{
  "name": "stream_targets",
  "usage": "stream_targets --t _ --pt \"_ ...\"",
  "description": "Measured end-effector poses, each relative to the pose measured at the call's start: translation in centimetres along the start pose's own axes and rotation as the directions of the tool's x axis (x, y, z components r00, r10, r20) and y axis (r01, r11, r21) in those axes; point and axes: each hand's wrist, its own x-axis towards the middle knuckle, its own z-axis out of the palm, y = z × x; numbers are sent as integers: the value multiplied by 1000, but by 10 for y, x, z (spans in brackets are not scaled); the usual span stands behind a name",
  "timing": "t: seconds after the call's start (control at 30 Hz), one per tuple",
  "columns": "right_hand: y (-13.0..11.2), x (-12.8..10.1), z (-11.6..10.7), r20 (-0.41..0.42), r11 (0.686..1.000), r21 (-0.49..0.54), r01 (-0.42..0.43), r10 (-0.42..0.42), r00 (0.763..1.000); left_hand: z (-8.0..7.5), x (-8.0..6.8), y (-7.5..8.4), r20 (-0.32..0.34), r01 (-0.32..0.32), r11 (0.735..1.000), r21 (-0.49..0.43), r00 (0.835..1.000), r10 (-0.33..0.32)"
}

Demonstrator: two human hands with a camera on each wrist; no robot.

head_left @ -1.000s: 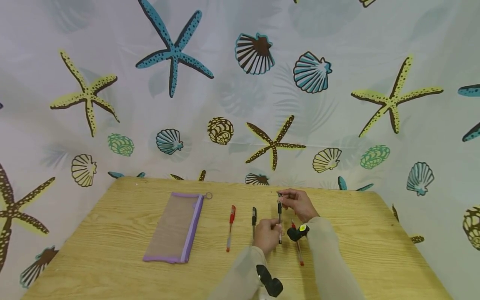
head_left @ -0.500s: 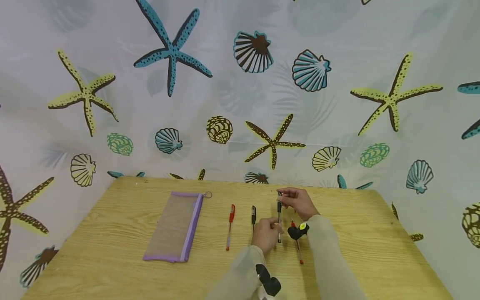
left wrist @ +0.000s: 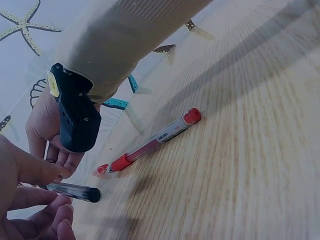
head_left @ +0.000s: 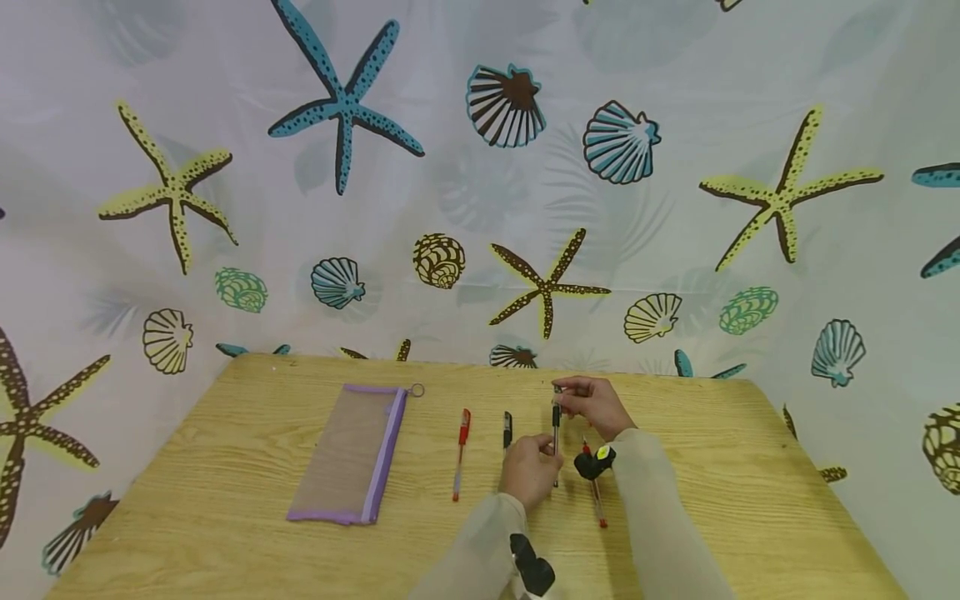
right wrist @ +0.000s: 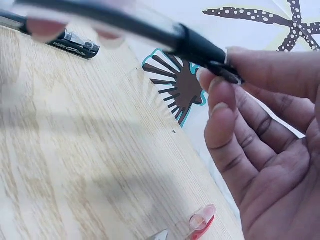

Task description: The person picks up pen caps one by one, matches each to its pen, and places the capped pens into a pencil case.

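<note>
head: left hand (head_left: 529, 470) and right hand (head_left: 596, 406) pinch black pen (head_left: 556, 429) above table (head_left: 225, 517), right of mesh pouch (head_left: 352, 454) | left wrist: fingers curled on barrel; red pen (left wrist: 150, 145) beside | right wrist: fingertips (right wrist: 220, 82) pinch cap end.

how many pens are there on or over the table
4. A red pen lies right of the mesh pouch; a black pen lies beside it, partly behind the left hand; another black pen is held by both hands; a second red pen lies under the right wrist.
</note>
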Motion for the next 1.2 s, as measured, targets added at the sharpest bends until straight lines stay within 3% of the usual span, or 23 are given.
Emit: stream_targets --t 0.23,0.67,1.03,1.2 --pt "-4 0 5 -7 1000 7 -29 29 1000 -6 -3 1 -15 -49 998 45 999 50" --pt "7 4 13 12 996 -65 -57 58 998 -11 -10 -6 3 -104 994 22 995 104" --pt "4 5 19 39 988 -134 -77 83 996 -11 -10 -11 131 -112 993 32 986 107" --pt "6 8 20 36 981 -170 -91 99 994 -11 -10 -10 150 -112 993 45 983 104"
